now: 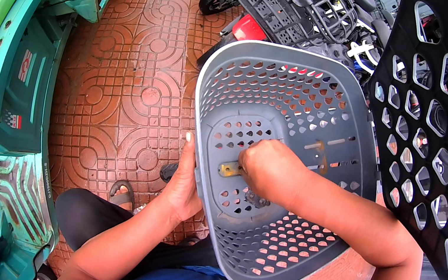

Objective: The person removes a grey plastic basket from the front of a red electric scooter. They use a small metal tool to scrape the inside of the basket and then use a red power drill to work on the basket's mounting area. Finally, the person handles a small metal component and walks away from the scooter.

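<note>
A grey plastic basket (287,54) with drop-shaped holes is tilted in front of me. My left hand (185,190) grips its left side, thumb upright along the outside of the rim. Inside, my right hand (267,168) is curled closed against the basket's bottom, beside a yellowish metal plate (227,170). What its fingers hold, if anything, is hidden. A small dark piece (256,200) shows just below that hand, too unclear to name. Another yellowish strip (322,164) lies on the basket's wall farther right.
A teal cargo vehicle (26,105) fills the left. Parked two-wheelers with black racks (282,12) crowd the top, and a large black perforated panel (402,81) rises at the right. Patterned red tiles (113,90) form the floor; a sandalled foot (121,195) is below.
</note>
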Available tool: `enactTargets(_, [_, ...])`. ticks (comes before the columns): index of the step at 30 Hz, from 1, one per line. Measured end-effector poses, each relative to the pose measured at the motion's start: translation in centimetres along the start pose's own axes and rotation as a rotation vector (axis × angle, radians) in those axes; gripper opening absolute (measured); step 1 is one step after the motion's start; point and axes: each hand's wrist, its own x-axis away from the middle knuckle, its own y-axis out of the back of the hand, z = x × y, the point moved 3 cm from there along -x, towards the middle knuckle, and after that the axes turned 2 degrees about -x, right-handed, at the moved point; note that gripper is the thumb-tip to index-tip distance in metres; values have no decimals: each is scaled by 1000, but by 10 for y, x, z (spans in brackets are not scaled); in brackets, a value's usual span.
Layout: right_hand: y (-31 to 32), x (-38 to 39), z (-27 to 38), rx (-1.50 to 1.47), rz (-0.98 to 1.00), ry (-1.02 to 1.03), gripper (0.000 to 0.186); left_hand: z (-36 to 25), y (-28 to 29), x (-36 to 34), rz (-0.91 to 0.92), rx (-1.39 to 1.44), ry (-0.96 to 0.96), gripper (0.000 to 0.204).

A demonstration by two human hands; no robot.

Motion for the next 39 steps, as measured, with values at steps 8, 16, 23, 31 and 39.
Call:
enactTargets(8, [-3, 1, 4, 77, -10, 40, 16, 0, -3, -1, 23, -28, 27, 109])
enactTargets(16, [-4, 0, 0, 56, -27, 47, 15, 0, -5, -1, 14, -29, 30, 112])
enactTargets(23, [4, 2, 8, 137, 11, 103, 9, -2, -8, -1, 10, -27, 23, 113])
enactTargets(31, [-1, 0, 2, 126, 20, 83, 10, -2, -8, 1, -7, -48, 12, 113])
enactTargets(39, [0, 2, 5, 137, 10, 113, 11, -3, -10, 1, -17, -71, -16, 113])
